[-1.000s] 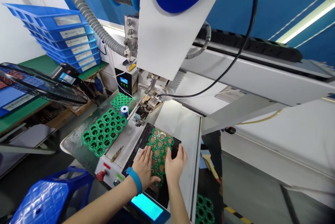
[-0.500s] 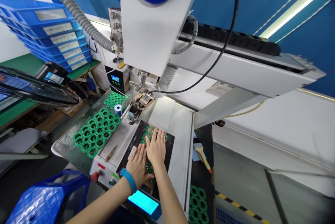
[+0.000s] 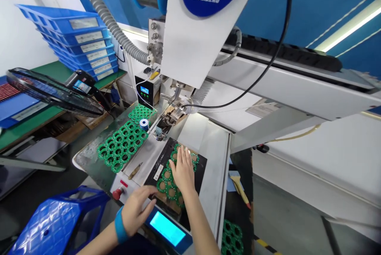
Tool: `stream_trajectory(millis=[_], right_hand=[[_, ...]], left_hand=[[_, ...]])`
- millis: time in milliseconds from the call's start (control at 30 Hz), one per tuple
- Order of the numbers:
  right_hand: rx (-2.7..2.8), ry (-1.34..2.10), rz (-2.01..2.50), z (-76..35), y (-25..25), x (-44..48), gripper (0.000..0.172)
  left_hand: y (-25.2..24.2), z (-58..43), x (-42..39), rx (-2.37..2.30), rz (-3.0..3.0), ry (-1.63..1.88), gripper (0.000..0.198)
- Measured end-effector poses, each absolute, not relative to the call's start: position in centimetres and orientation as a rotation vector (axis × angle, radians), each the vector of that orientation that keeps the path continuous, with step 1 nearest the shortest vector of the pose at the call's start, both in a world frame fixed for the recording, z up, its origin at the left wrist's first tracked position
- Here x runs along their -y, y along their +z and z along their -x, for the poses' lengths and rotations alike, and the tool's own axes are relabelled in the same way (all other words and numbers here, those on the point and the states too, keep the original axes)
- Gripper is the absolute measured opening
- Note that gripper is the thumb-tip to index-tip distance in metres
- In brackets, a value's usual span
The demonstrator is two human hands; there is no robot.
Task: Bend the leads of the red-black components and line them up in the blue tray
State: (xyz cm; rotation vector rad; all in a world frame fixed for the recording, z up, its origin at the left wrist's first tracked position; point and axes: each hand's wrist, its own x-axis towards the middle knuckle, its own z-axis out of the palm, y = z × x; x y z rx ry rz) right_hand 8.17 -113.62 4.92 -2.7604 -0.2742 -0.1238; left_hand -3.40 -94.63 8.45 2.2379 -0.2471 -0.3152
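Note:
A green circuit panel [image 3: 166, 181] with round holes lies on a black fixture plate [image 3: 200, 169] on the machine bed. My right hand [image 3: 183, 171] lies flat on the panel, fingers stretched out. My left hand [image 3: 137, 209], with a blue wristband, rests at the machine's front edge beside the lit blue screen [image 3: 166, 228], fingers curled loosely toward the panel's near corner; I see nothing held in it.
The white soldering head [image 3: 196, 28] hangs above the bed, its tip [image 3: 166, 122] behind the fixture. More green panels [image 3: 123, 143] lie to the left, beside a solder spool [image 3: 144, 123]. A red stop button [image 3: 116, 193], blue chair [image 3: 53, 223], fan [image 3: 53, 94] and stacked blue trays [image 3: 77, 40] stand left.
My left hand has drawn back off the panel to the front edge by the screen. My right hand stays flat on the panel. The view has shifted slightly.

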Motion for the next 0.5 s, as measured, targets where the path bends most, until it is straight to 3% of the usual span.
stream_trajectory(millis=[300,500], right_hand=[[0.340,-0.068,2.867,-8.1,4.2,112.5,0.078],[0.328,-0.060,2.931,-8.2,3.9,112.5,0.077]], left_hand=[[-1.9,7.6,89.2,-0.441,-1.956,-0.820,0.032],[-4.4,7.3,88.9,-0.583,-1.822,-0.882,0.029]])
